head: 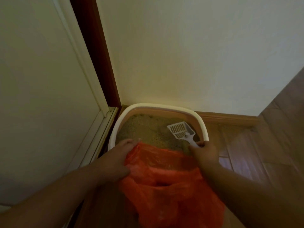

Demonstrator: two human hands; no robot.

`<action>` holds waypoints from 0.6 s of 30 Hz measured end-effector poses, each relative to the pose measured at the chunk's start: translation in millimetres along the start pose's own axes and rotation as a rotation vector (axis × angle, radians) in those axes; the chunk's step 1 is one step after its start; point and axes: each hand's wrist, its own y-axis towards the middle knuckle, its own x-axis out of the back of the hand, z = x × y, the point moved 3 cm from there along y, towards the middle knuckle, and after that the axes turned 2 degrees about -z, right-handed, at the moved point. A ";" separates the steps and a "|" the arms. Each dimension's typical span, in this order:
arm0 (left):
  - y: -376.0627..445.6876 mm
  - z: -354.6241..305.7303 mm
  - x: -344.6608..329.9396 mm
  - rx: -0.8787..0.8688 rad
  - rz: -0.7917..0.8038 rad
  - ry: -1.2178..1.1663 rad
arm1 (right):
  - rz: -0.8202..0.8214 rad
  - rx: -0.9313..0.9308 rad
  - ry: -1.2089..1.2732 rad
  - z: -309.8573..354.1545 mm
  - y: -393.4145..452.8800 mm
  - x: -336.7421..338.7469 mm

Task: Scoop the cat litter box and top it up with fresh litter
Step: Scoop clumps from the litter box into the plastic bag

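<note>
Presently at the scooping step: right hand [204, 152] grips the scoop [181, 131] over the litter box [158, 106] at frame centre, left hand [115, 159] holds the orange bag [164, 186] ready; next, sift clumps into it.

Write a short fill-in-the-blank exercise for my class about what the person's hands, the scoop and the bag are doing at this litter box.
1. The right hand grips the handle of the white ____.
2. The left hand holds a plastic bag coloured ____.
3. The scoop has its slotted end over the ____ inside the litter box.
4. The box stands on the floor against the ____.

Missing words: scoop; orange; litter; wall
</note>
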 end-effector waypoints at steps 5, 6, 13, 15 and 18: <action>3.0 7.9 0.7 -0.051 -0.002 -0.028 | -0.109 -0.192 0.107 -21.1 -29.4 -39.0; 3.0 7.8 0.8 -0.060 -0.003 -0.035 | -0.145 -0.233 0.139 -21.7 -34.7 -44.0; -5.4 13.7 2.8 -0.094 0.018 -0.095 | -0.227 -0.463 0.243 -15.6 -44.5 -63.8; -9.4 14.9 0.6 -0.105 0.033 -0.105 | -0.259 -0.528 0.222 -17.5 -39.0 -61.6; -12.3 17.1 -5.6 -0.149 0.064 -0.087 | -0.257 -0.647 0.313 -9.7 -32.4 -58.4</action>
